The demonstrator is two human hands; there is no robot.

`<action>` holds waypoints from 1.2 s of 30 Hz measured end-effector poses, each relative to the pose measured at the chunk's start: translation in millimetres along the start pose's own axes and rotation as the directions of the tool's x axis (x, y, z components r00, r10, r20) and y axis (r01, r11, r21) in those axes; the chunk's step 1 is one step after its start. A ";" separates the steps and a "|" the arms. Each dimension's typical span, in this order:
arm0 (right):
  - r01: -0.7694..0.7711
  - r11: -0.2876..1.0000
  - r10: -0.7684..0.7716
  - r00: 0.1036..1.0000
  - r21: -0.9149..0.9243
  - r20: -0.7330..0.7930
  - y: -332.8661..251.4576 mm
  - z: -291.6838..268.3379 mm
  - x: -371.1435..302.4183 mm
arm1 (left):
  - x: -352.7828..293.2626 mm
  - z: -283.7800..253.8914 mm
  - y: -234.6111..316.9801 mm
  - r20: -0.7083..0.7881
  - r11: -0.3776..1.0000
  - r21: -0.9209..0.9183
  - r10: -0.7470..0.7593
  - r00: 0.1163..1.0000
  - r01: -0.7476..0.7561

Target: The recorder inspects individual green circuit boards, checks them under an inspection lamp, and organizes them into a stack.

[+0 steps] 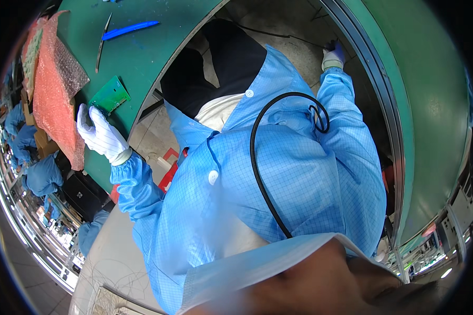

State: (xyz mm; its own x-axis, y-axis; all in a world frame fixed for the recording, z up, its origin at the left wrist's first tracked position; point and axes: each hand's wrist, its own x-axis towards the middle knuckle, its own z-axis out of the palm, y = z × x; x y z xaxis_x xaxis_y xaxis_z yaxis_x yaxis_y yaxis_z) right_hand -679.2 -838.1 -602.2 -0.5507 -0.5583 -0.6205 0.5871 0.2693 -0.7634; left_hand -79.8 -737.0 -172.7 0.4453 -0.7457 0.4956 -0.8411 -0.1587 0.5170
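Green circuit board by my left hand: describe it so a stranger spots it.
Find the green worktop, upper left, then the gloved left hand. The circuit board is at its fingertips: flat and brighter green, unlike the blue tool or pink bubble wrap.

In front of you on the left is a green bench (136, 58), its top bearing a pair of grey tweezers (101, 50) and a slender blue tool (131, 30) whose left end comes right up to them. Pink bubble wrap (52, 89) spreads along your bench's far left side. Near the edge closest to you is a green circuit board (113, 94), though you cannot tell from here whether it rests on the top or sits raised.
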 end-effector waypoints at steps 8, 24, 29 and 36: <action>0.048 0.998 -0.048 0.999 -0.047 -0.002 -2.1 5.1 -5.7 | -0.3 -0.4 -3.6 0.012 1.000 -0.018 -0.013 1.000 0.014; 0.026 0.991 -0.018 0.998 0.132 -0.065 2.3 8.9 1.7 | -0.2 0.5 1.1 0.045 1.000 0.018 -0.006 0.999 0.006; -0.030 0.995 0.036 0.997 0.093 -0.063 9.7 5.8 1.8 | 0.2 0.6 1.2 0.060 0.999 0.039 -0.019 0.998 0.016; -0.064 0.955 0.036 0.994 -0.291 -0.100 10.9 -19.5 2.7 | 1.8 6.9 9.4 0.100 0.996 0.078 -0.053 0.994 0.045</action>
State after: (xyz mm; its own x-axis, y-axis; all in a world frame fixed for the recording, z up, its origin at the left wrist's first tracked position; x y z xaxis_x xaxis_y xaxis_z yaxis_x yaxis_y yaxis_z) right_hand -685.8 -821.4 -615.7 -0.5853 -0.4672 -0.6627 0.4233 0.5210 -0.7412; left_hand -89.0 -744.3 -171.7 0.4563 -0.7971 0.3955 -0.8416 -0.2422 0.4828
